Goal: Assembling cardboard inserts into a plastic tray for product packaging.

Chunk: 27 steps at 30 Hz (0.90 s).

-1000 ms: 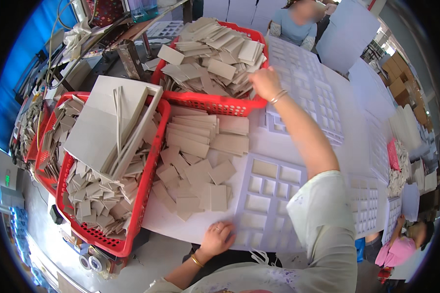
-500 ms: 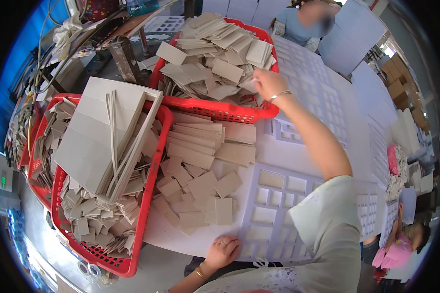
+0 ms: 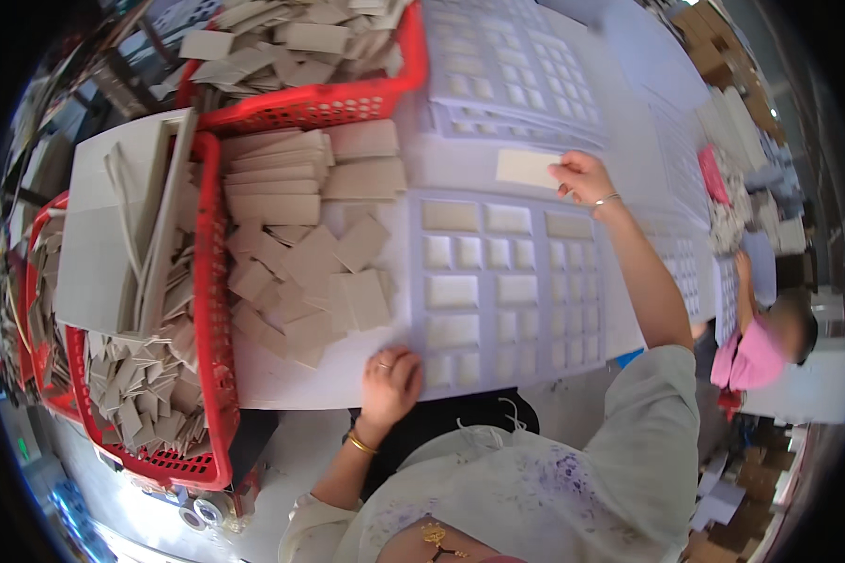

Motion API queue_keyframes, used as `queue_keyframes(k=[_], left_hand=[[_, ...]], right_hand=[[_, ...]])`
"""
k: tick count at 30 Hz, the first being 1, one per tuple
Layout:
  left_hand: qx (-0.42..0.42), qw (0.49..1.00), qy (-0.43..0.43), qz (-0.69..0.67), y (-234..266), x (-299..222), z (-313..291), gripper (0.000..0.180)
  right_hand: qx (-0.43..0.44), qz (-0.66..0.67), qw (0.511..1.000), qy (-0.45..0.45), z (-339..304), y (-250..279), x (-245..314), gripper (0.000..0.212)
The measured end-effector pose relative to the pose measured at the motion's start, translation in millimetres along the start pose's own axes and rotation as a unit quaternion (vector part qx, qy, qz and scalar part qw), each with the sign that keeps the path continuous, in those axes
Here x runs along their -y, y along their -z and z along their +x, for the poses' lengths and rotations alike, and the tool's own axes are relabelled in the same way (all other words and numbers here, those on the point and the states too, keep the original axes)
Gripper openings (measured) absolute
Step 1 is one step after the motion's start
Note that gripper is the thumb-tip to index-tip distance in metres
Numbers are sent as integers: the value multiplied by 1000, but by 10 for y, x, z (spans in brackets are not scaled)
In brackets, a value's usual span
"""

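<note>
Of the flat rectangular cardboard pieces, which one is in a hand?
The flat, pale-cream cardboard rectangle pinched in the right hand; other grey-beige pieces lie on the white table or in red plastic baskets.

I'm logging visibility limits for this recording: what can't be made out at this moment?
In the head view:
Underside of the pale card in the right hand: hidden by its upper face.
Palm of the left hand: hidden by its back.
Far end of the upper red basket: cut off by the top edge.
What lies directly under the grey boards: covered by them.
</note>
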State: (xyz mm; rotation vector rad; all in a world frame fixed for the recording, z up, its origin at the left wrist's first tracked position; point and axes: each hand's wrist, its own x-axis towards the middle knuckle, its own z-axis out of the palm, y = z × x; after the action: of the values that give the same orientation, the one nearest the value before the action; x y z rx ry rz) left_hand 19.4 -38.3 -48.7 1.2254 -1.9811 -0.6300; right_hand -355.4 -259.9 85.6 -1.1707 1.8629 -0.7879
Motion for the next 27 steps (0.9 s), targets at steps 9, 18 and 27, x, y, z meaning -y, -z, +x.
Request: queue_keyframes(k=[9,18,27], left_hand=[[11,1000,-11,25,-10,-71,-2,22],[6,999,-16,44,-23,-113,-11,21],[3,999,-14,43,-18,-126,25,22]], right_hand=[[55,48,993,-96,-155,-189,-1001,17],[81,3,993,-82,-45,-495,-980,14],[39,-35,997,-50,-31,-436,-1072,17]])
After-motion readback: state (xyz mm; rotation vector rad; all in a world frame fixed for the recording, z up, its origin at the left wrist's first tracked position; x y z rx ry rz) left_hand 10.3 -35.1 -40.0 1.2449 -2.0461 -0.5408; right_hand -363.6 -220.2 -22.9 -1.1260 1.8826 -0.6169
